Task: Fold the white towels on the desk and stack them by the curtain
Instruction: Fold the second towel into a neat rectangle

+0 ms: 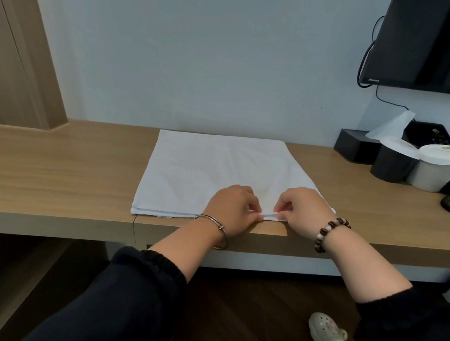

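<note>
Towel (pixel 213 163) hem's pinched by fingers (pixel 289 201) of left hand (pixel 229 208) and right hand (pixel 303 208) mid-frame, so it's best lifted evenly and laid square.

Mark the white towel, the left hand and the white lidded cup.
white towel (pixel 213 163), head view, on the flat middle of the cloth.
left hand (pixel 230 209), head view, on the back of the hand.
white lidded cup (pixel 433 176), head view, on its side wall.
</note>
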A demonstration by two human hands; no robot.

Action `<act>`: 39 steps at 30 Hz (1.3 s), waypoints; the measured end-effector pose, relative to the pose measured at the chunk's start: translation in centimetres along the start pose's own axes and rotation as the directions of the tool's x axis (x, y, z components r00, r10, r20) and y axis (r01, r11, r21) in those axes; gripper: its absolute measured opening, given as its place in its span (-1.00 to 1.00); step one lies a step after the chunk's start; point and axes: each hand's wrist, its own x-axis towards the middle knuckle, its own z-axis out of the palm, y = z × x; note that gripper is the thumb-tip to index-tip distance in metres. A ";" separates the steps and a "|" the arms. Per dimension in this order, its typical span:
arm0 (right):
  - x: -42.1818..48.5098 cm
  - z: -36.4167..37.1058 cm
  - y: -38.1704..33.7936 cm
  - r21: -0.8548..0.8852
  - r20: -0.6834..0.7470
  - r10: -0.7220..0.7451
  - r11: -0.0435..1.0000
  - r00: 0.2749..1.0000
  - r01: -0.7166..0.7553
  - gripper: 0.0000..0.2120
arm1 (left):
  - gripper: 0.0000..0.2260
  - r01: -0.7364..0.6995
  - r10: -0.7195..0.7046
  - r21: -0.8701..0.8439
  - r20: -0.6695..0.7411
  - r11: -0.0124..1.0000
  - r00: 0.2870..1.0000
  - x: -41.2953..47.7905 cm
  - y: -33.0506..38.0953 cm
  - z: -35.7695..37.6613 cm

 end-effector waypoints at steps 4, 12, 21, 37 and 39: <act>-0.1 0.0 -0.2 -0.041 -0.037 -0.027 0.999 0.999 0.026 -0.85 | -0.84 0.012 -0.013 -0.033 -0.021 0.999 1.000 -0.2 -0.3 0.3; -1.9 0.9 -0.5 -0.258 -0.207 -0.216 0.953 0.954 0.159 -0.88 | -0.84 -0.002 0.002 0.002 -0.029 1.000 1.000 -0.2 -0.2 0.6; -2.7 2.0 0.4 -0.203 -0.190 -0.178 0.969 0.965 0.139 -0.86 | -0.88 -0.069 0.070 0.019 -0.030 0.997 0.997 -0.7 -0.4 0.3; -3.3 1.5 1.4 -0.007 -0.232 -0.141 0.990 0.962 0.143 -0.79 | -0.62 -0.307 0.295 0.186 0.088 0.933 0.951 -2.6 -0.1 1.4; -3.4 1.1 2.0 -0.019 -0.204 -0.125 0.992 0.971 0.124 -0.74 | -0.56 -0.323 0.304 0.225 0.116 0.919 0.946 -2.8 -0.4 1.6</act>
